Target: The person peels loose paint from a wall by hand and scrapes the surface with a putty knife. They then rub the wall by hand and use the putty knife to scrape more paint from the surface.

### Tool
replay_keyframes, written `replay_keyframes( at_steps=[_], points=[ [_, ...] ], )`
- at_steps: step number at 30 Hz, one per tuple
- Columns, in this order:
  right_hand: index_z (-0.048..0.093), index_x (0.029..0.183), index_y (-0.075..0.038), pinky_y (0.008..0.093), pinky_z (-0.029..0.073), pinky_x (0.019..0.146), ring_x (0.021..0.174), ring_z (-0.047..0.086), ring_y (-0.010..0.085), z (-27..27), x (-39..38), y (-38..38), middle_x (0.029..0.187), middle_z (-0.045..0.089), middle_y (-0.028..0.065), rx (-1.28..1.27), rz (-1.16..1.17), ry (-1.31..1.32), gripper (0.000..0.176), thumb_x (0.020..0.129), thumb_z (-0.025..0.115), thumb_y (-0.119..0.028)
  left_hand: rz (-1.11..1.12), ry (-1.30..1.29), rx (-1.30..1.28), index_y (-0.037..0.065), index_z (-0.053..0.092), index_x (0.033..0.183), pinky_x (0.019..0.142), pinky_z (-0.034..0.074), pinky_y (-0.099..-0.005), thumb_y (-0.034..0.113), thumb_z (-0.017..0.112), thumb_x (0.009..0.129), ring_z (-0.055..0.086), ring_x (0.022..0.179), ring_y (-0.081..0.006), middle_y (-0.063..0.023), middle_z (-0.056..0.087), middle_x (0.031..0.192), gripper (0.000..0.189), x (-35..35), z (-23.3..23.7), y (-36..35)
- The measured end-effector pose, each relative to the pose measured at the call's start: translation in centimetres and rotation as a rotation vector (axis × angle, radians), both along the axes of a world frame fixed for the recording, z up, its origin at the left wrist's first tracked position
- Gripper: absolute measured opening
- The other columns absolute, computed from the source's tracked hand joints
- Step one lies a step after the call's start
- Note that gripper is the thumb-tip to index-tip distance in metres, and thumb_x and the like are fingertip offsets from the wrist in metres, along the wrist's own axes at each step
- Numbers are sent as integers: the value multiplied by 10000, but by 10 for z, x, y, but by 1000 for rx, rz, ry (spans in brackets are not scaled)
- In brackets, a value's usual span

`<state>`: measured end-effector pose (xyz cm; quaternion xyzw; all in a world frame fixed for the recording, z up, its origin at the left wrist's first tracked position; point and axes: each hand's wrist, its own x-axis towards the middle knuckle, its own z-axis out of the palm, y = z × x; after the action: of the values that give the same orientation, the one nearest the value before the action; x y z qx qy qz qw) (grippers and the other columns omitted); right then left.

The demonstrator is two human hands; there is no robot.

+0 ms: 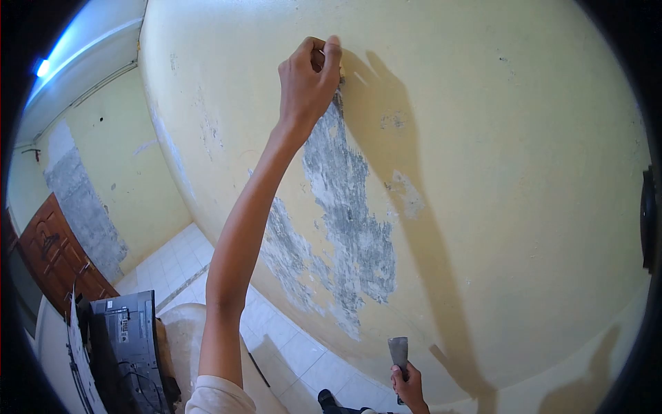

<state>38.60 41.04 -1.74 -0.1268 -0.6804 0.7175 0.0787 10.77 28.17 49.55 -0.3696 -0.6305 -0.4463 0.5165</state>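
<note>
My left hand [310,79] is raised high against the yellow painted wall [524,172], at the top end of a bare grey patch [345,207] where the paint is gone. Its thumb and fingers are closed in a pinch close to the paint edge. What they hold, if anything, is hidden. Low in the view, my right hand [409,388] grips a scraper [398,353] by its handle, its wide flat blade pointing up and apart from the wall patch.
At lower left stands a black flat-screen monitor or television [127,338], its back turned to me. A brown wooden door [58,245] is beyond it. White floor tiles [296,352] run along the wall's foot. A dark object [647,217] sits at the right edge.
</note>
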Motion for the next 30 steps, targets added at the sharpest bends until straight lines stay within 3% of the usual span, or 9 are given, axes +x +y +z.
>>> replay_keyframes(
  at_steps=[2, 8, 14, 16, 17, 19, 26, 30],
  points=[
    [586, 913, -35, 226, 361, 432, 473, 461, 49, 13, 4, 0, 591, 513, -21, -98, -14, -52, 179, 955, 594, -209, 75, -92, -28, -44, 648, 874, 639, 463, -305, 266, 576, 927, 551, 626, -110, -69, 620, 671, 323, 4, 3, 0],
    [583, 919, -29, 226, 357, 429, 475, 463, 47, 8, 5, -1, 590, 515, -24, -59, -5, -36, 191, 958, 601, -215, 77, 38, -139, -54, 643, 870, 653, 475, -302, 263, 584, 920, 564, 645, -106, -64, 620, 675, 326, -9, 10, -8],
    [585, 907, -38, 230, 370, 454, 494, 471, 40, 7, 2, -2, 597, 525, -33, -38, 4, 5, 168, 952, 604, -199, -145, 142, 96, -67, 633, 871, 644, 489, -317, 254, 596, 926, 596, 628, -141, -94, 647, 684, 327, -25, -7, 3],
    [585, 908, -38, 229, 368, 448, 489, 469, 40, 6, 2, 0, 597, 526, -32, -46, -12, 7, 169, 954, 602, -199, -235, 21, 223, -52, 632, 861, 635, 484, -314, 266, 601, 937, 578, 617, -126, -72, 629, 669, 329, -18, -12, 2],
    [586, 908, -37, 228, 366, 443, 484, 467, 41, 5, 2, 1, 596, 527, -31, -53, -23, 8, 169, 955, 599, -199, -237, 22, 220, -52, 632, 861, 635, 484, -314, 266, 601, 937, 578, 617, -126, -72, 629, 669, 329, -15, -11, 2],
    [586, 908, -38, 226, 362, 435, 476, 465, 42, 3, 4, 2, 594, 526, -30, -79, -29, -1, 169, 956, 597, -200, 75, 57, 19, -46, 628, 853, 632, 484, -318, 240, 585, 945, 577, 610, -137, -81, 620, 659, 303, -6, -8, 0],
    [589, 915, -41, 225, 350, 416, 457, 454, 44, -2, 11, 3, 587, 515, -28, -46, -35, -37, 172, 963, 591, -206, 23, 109, -84, -44, 642, 872, 623, 486, -320, 229, 589, 937, 592, 615, -168, -119, 636, 681, 285, -9, 0, -2],
    [590, 919, -38, 229, 350, 417, 458, 453, 43, 3, 12, 3, 584, 511, -29, -47, -37, -9, 180, 965, 591, -212, -64, 144, 93, -32, 649, 873, 619, 483, -304, 220, 582, 945, 598, 627, -158, -99, 654, 698, 271, -19, -14, 8]
  ],
)
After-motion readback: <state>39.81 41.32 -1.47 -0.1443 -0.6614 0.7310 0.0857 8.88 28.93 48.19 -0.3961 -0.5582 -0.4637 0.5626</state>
